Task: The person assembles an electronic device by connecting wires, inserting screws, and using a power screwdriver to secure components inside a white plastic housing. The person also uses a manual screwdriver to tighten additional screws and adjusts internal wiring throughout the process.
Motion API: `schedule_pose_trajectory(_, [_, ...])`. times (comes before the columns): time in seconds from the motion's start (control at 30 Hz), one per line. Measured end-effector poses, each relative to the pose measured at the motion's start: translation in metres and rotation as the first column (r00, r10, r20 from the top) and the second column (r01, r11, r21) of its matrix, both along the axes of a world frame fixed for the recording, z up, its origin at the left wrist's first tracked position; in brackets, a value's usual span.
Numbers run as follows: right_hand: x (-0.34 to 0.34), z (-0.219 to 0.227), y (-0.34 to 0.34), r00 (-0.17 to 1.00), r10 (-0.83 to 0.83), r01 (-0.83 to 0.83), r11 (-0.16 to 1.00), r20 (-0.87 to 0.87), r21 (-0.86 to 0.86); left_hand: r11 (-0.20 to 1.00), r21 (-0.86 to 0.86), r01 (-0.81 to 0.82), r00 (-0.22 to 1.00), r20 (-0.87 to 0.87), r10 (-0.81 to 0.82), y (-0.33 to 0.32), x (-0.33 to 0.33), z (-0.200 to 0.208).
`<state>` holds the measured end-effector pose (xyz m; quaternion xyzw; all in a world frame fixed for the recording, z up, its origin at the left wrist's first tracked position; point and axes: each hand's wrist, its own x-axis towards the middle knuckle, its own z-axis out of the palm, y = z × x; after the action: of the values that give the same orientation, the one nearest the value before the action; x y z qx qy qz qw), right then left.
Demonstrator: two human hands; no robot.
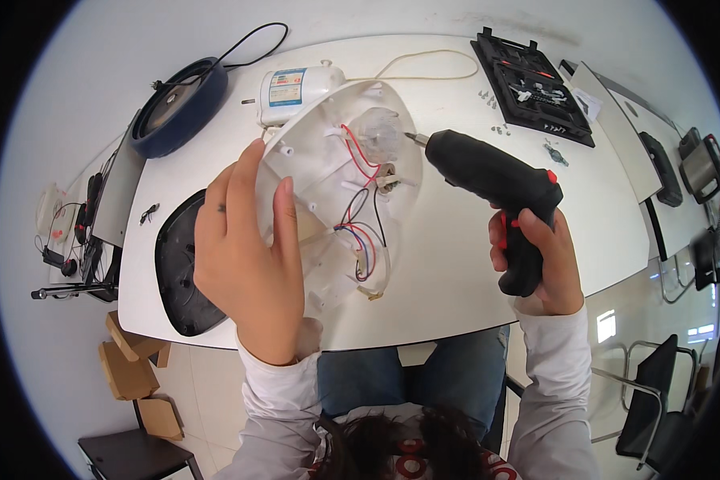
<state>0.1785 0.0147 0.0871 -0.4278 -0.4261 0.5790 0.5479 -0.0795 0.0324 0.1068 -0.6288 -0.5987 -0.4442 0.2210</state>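
A cordless screwdriver [488, 164], black with red buttons, is gripped by its handle in my right hand [564, 260]. Its bit points left at the clear plastic part [380, 132] inside a white plastic housing [308, 148]. Red, black and blue wires [356, 232] run through the open housing, which lies on the table. Over the housing's left side is my left hand [244, 248], its fingers stretched and its thumb apart; whether it touches the rim is hard to tell. A black oval cover [180, 264] lies partly beneath that hand.
Behind the housing stands a white motor [296, 92] with a label and pale cord. A dark blue round base [180, 108] with a black cable is at the far left. An opened black tool case [532, 88] lies far right, with small screws [488, 100] beside it.
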Motion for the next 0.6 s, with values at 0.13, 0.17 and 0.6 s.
schedule_pose_trajectory(0.13, [-0.0029,-0.0021,-0.0019,1.0,-0.023,0.022,0.999,0.021,0.035,0.998,0.034,0.056,0.998,0.022,-0.057,0.0056,-0.0016,-0.0049])
schedule_pose_trajectory(0.17, [-0.0035,-0.0031,-0.0027,0.999,-0.027,0.026,0.998,0.026,0.049,0.997,0.042,0.066,0.997,0.028,-0.067,0.0061,-0.0022,-0.0042])
schedule_pose_trajectory(0.6, [-0.0041,-0.0085,-0.0014,0.999,-0.024,0.021,0.996,0.028,0.083,0.997,0.028,0.07,0.994,0.076,-0.072,0.0047,-0.0018,-0.0035])
